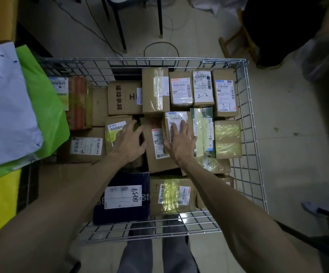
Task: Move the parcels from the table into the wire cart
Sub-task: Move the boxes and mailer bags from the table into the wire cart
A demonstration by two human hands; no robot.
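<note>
Reaching down into the single wire cart (252, 134), two bare hands lay among the parcels packed inside it, well over a dozen in all. The left hand (129, 141) rested with fingers loosely spread, gripping nothing, on a brown carton (114, 128) whose label was crossed by yellow tape. The right hand (181, 140) lay flat, fingers straight and apart, on a white-labelled box (176, 118). Between the two hands, near the cart's middle, sat a plain cardboard box (155, 158) bearing one narrow white label, with the right thumb upon it. Toward the far right corner four cartons stood side by side, two hand-marked: the 2-3 carton (203, 89) and the 3-1 carton (224, 93). One dark blue parcel (122, 213) lay against the near edge, a taped brown box (172, 196) just beside it. Most were rectangular brown cardboard, several banded with glossy yellow tape. Past the cart's left edge three soft plastic bags overlapped: a pale bag (8, 107), a green bag (47, 107) and a yellow bag (0, 203).
</note>
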